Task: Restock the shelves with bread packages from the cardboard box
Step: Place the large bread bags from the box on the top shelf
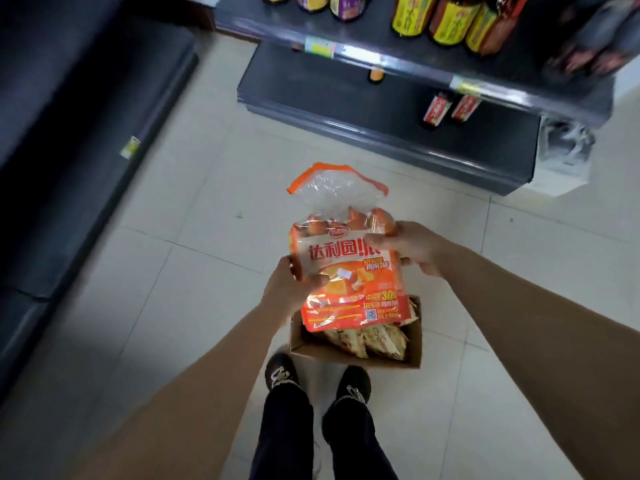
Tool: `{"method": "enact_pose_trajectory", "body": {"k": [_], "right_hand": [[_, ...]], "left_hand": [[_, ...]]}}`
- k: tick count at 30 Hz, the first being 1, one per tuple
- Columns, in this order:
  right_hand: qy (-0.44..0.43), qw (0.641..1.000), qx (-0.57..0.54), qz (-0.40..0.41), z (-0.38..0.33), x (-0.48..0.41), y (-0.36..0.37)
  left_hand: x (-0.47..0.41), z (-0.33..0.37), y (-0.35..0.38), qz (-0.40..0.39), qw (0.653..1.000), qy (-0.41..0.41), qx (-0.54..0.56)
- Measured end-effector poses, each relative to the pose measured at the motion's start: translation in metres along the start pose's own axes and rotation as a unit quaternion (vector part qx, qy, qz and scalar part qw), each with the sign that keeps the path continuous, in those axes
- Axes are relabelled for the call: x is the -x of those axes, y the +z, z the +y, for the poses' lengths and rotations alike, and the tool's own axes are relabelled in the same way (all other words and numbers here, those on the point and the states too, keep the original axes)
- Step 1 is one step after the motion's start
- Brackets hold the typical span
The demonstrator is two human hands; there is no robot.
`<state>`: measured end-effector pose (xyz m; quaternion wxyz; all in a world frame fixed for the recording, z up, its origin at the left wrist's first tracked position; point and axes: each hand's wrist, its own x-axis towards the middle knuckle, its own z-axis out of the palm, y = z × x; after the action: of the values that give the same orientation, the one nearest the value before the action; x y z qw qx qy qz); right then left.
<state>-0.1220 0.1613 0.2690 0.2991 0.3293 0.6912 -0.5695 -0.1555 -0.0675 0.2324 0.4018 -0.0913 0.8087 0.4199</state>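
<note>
An orange and clear bread package (346, 271) with Chinese lettering hangs in the air above the cardboard box (356, 355). My left hand (291, 289) grips its left edge and my right hand (412, 251) grips its right side near the top. The open box stands on the tiled floor just ahead of my shoes and holds several more packages (367, 337) in pale wrappers, partly hidden by the held one.
A dark shelf unit (381, 109) stands ahead on the right, with bottles (446, 19) on the upper shelf and two red-labelled bottles (450, 109) on the lowest one. A second dark shelf unit (69, 133) runs along the left. Pale floor tiles lie between them.
</note>
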Motion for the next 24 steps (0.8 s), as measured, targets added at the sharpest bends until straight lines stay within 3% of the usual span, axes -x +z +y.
{"method": "enact_pose_trajectory", "body": {"k": [9, 18, 24], "right_hand": [[-0.127, 0.989, -0.051, 0.06, -0.139, 0.054, 0.063], [-0.26, 0.963, 0.028, 0.069, -0.288, 0.1, 0.179], [-0.296, 0.949, -0.01, 0.111, -0.382, 0.118, 0.256]], "left_hand": [[0.069, 0.063, -0.132, 0.166, 0.973, 0.042, 0.153], [0.112, 0.083, -0.315, 0.236, 0.935, 0.109, 0.24], [0.142, 0.087, -0.439, 0.266, 0.92, 0.175, 0.229]]}}
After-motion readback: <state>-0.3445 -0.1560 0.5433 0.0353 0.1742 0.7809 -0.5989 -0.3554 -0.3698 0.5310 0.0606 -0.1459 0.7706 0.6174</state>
